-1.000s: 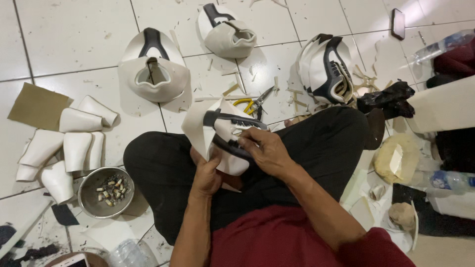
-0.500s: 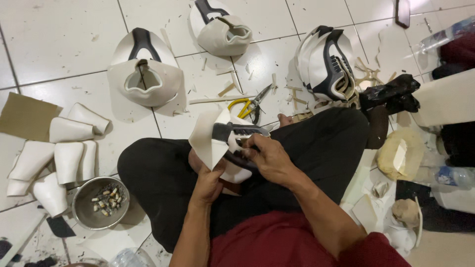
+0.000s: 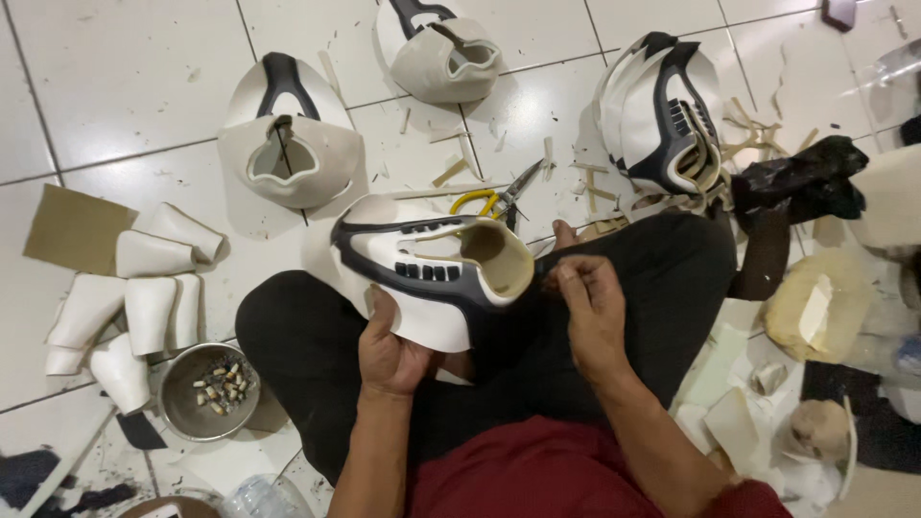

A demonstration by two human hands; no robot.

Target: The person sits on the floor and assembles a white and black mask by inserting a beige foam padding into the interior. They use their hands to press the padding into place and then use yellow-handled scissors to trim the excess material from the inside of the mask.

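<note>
Shoe upper (image 3: 432, 264) on lap, scissors (image 3: 494, 197) beyond, metal bowl (image 3: 206, 391) left.

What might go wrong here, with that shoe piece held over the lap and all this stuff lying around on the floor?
The left hand alone supports the shoe upper from below; the right hand is only at its heel opening, so it might slip or crease. The scissors lie open-handled on the tiles by the knee, an easy thing to bump. The metal bowl of butts sits close to the leg and could tip.
</note>
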